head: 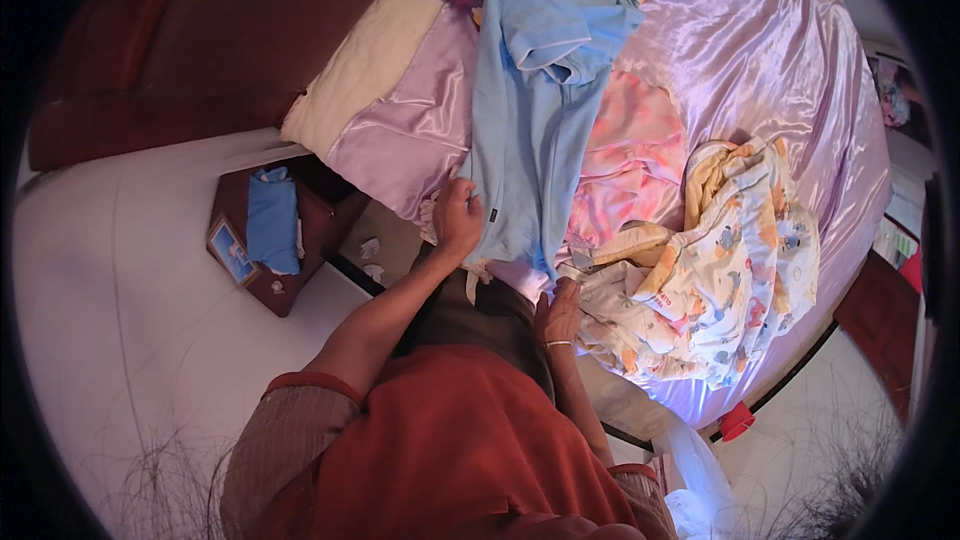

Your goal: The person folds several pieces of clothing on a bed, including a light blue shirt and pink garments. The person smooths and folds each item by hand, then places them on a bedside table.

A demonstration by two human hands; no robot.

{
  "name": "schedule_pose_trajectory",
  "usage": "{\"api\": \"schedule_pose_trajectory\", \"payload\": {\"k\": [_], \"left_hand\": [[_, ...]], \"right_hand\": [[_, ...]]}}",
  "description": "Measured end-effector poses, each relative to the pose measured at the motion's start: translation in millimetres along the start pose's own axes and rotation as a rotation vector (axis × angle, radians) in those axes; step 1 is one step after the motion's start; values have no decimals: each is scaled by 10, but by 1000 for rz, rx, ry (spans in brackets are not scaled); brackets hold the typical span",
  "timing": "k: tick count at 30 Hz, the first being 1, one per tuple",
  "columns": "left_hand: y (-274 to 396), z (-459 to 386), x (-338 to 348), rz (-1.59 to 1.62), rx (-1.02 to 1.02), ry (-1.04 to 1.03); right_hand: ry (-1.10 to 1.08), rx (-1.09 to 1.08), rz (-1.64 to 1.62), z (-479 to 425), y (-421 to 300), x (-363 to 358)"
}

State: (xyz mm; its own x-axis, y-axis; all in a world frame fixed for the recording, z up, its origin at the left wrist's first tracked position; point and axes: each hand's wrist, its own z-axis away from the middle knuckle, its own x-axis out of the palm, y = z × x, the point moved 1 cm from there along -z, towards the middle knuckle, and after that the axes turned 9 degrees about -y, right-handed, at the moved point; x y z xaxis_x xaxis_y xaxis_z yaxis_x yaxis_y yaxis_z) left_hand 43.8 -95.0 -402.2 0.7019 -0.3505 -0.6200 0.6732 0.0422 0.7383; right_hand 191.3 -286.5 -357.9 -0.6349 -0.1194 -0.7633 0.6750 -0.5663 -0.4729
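Note:
A light blue polo shirt (536,142) with white-edged collar and sleeve lies lengthwise over the bed, its hem towards me. My left hand (459,219) is closed on the shirt's left side edge near the hem, beside a small dark tag. At the opposite hem corner, my right hand (559,313) pinches the fabric between thumb and fingers; a bracelet circles that wrist. Under and to the right of the shirt spreads a pink mottled cloth (634,154). A crumpled white garment with animal prints (720,292) lies just right of my right hand.
A shiny lilac sheet (750,67) covers the bed, with a cream and lilac pillow (409,101) at its left. On a dark wooden nightstand (281,296) rest a folded blue cloth (271,221) and a framed picture (231,251). A red container (736,421) stands beyond the bed's right edge.

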Motion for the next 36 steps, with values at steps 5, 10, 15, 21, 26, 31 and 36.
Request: {"api": "schedule_pose_trajectory", "payload": {"k": [5, 10, 15, 21, 26, 31, 36], "left_hand": [[-351, 377, -164, -95, -147, -74], [-401, 589, -171, 14, -240, -41], [-712, 652, 38, 828, -1086, -275], [-870, 614, -64, 1343, -1258, -206], [-959, 610, -515, 1489, -1104, 0], [-1087, 601, -660, 1170, -1050, 79], [-1404, 581, -518, 1116, -1183, -44]], "right_hand": [[-191, -81, -388, -433, -356, 91], [-26, -130, -521, -1191, -735, 458], [-296, 314, -927, -1794, -921, 770], [-607, 359, -1281, -1890, -1420, 509], [-578, 187, -1643, -2211, -1466, 689], [-691, 470, -1740, -2434, -1924, 488], [-559, 452, -1405, -2366, -1801, 655]]}}
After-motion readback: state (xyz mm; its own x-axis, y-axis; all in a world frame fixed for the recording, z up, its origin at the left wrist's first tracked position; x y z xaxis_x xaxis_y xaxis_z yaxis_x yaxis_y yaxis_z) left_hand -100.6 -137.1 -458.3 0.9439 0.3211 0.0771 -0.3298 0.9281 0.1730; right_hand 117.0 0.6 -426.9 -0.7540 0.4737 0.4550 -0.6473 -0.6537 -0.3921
